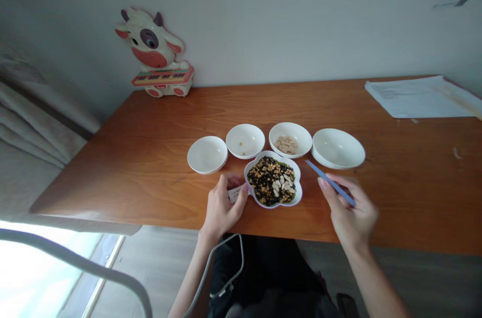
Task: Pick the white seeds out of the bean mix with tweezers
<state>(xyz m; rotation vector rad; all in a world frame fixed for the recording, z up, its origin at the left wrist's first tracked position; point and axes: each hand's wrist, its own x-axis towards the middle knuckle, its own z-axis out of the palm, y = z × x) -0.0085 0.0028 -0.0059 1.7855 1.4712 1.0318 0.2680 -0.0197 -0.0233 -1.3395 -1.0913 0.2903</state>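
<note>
One camera, worn on the person's head, looks forward and down at a table [211, 115]. It sits near enough to frame the left hand [225, 206] and right hand [354, 213] below centre, with the lap [263, 268] at the bottom edge and the wall [271, 22] filling the top.

Behind the dish [299, 191] on the table [233, 102], four bowls [246, 137] in a row; at back left, a toy [158, 57]; at back right, papers [422, 97]; right of the dish, a utensil [332, 182].
</note>
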